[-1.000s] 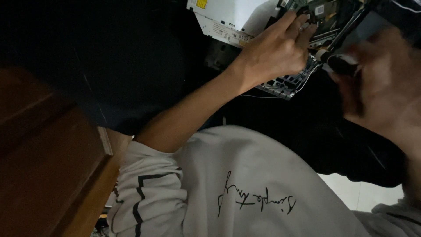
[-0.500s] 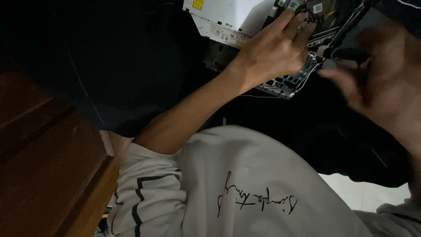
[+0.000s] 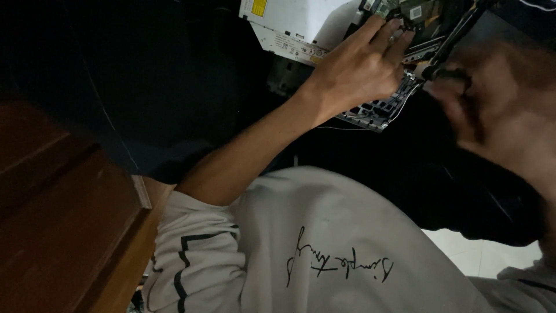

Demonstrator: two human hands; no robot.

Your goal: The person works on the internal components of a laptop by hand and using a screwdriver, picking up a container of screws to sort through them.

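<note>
At the top of the head view, an opened laptop chassis point(image 3: 376, 113) lies on a dark surface, its grey inner frame and circuit board exposed, and the left hand point(image 3: 356, 72) is pressed flat on top of it, fingers spread forward toward the green board point(image 3: 425, 11), holding nothing, just bearing down. Just beside it to the right, the right hand point(image 3: 492, 110) is a blur, fingers curled round the dark handle of a screwdriver point(image 3: 454, 43) whose shaft slants up over the board; how tight that hold is I cannot tell through the blur. A white flat drive unit point(image 3: 289, 23) sits above and left of the left hand, touching the chassis edge. Lower down, a pale grey shirt point(image 3: 324, 243) fills the frame, with a brown wooden tabletop point(image 3: 52, 232) at far left
</note>
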